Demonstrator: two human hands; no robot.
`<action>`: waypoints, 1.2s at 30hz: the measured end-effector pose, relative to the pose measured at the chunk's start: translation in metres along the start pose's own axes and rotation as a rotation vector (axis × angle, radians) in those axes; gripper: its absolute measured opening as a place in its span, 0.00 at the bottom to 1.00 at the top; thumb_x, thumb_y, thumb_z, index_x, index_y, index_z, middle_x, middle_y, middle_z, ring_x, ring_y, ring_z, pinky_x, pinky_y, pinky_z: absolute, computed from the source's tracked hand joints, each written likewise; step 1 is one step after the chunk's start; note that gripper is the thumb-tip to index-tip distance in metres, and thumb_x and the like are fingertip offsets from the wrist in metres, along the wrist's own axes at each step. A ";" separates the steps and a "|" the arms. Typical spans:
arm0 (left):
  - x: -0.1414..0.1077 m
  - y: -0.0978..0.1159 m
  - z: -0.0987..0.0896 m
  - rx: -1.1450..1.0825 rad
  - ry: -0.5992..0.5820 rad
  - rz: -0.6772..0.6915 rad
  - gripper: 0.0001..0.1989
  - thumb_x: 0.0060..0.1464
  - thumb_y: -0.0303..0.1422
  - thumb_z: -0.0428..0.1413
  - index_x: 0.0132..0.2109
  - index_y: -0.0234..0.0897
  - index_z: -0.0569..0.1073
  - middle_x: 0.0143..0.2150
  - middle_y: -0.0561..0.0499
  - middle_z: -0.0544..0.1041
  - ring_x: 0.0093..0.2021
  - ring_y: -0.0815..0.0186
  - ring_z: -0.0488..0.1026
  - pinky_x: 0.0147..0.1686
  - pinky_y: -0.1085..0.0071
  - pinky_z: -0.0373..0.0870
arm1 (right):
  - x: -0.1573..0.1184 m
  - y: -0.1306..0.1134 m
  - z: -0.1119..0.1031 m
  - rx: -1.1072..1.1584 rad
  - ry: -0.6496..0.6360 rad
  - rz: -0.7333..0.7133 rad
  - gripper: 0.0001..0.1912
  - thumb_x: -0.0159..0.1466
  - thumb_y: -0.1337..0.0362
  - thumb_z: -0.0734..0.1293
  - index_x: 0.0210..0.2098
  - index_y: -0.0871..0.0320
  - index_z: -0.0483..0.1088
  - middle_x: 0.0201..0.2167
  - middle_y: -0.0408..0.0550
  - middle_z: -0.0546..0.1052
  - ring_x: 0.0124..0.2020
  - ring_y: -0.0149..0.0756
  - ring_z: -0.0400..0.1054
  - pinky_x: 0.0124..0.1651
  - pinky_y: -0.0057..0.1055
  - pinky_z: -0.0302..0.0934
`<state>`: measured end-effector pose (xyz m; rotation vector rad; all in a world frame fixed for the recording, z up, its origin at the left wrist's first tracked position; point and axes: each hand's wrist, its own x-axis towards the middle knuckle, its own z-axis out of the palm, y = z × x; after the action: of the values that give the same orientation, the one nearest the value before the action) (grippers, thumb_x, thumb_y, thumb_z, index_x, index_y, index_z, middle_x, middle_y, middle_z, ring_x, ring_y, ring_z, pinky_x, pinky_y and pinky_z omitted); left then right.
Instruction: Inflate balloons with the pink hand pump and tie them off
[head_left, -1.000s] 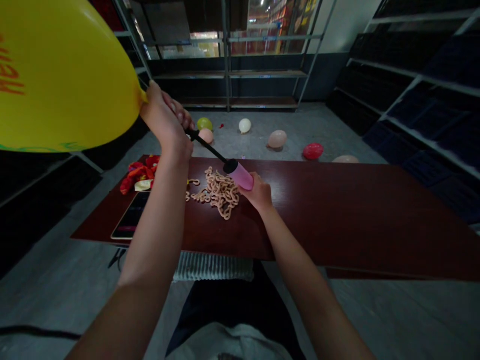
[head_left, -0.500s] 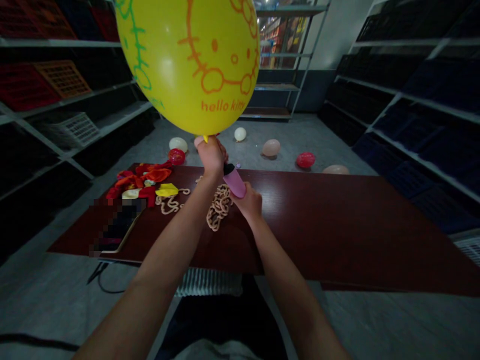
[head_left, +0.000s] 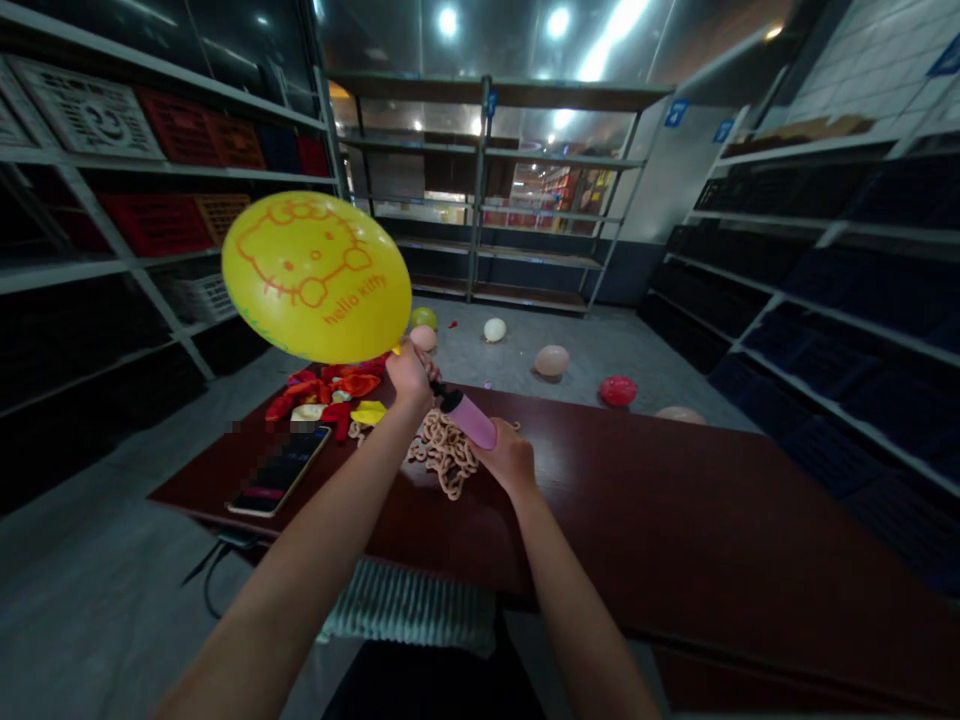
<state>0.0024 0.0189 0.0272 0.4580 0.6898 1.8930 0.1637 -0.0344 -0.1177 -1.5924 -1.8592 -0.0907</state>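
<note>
A large yellow balloon with an orange cat print and lettering leans to the left above the table. At its neck, my left hand is closed; the nozzle inside my fingers is hidden. From there a pink hand pump with a black end slopes down to the right. My right hand is wrapped round the pump's lower end. Under the pump lies a heap of beige cord or long thin balloons, I cannot tell which. Limp red, orange and yellow balloons are piled left of my left hand.
A phone rests on the dark wooden table, at its left. Several inflated balloons, among them a red one and a white one, lie on the floor beyond. Shelves with crates flank both sides; a metal rack stands behind.
The view has tilted upward, showing more rack and ceiling. The yellow balloon has swung down and to the left. Both hands keep their hold on balloon neck and pump.
</note>
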 end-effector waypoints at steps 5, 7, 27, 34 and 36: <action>0.005 0.035 -0.011 0.023 0.043 0.051 0.19 0.61 0.26 0.44 0.21 0.39 0.52 0.11 0.60 0.50 0.08 0.73 0.49 0.11 0.77 0.48 | -0.003 0.000 -0.001 0.059 -0.006 -0.076 0.20 0.59 0.53 0.72 0.48 0.55 0.73 0.40 0.48 0.82 0.40 0.40 0.77 0.41 0.29 0.63; 0.007 0.051 -0.015 0.050 0.063 0.084 0.20 0.61 0.27 0.45 0.21 0.39 0.51 0.11 0.60 0.49 0.08 0.73 0.48 0.11 0.77 0.48 | -0.004 -0.001 -0.002 0.100 -0.013 -0.105 0.21 0.59 0.55 0.72 0.50 0.54 0.73 0.41 0.48 0.82 0.42 0.40 0.77 0.43 0.29 0.65; -0.004 0.020 0.070 0.147 -0.214 0.215 0.27 0.69 0.36 0.49 0.21 0.39 0.54 0.12 0.59 0.48 0.09 0.75 0.46 0.10 0.76 0.44 | -0.001 0.010 0.005 0.207 0.059 0.102 0.21 0.60 0.47 0.68 0.43 0.56 0.72 0.34 0.50 0.81 0.34 0.43 0.77 0.37 0.31 0.64; -0.014 -0.056 0.069 0.330 -0.169 0.053 0.26 0.67 0.30 0.49 0.19 0.39 0.55 0.11 0.56 0.54 0.09 0.72 0.51 0.10 0.73 0.45 | 0.005 0.006 0.001 0.152 0.065 0.272 0.20 0.59 0.46 0.68 0.41 0.55 0.71 0.31 0.49 0.81 0.31 0.43 0.76 0.32 0.30 0.59; -0.016 -0.059 0.068 0.340 -0.168 0.064 0.25 0.65 0.27 0.47 0.18 0.39 0.55 0.11 0.55 0.54 0.09 0.71 0.52 0.10 0.73 0.44 | 0.006 0.007 0.001 0.164 0.065 0.276 0.20 0.59 0.47 0.69 0.42 0.55 0.72 0.32 0.49 0.81 0.32 0.43 0.76 0.32 0.30 0.59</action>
<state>0.0904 0.0404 0.0409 0.8532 0.8962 1.7752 0.1692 -0.0268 -0.1178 -1.6919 -1.5406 0.1272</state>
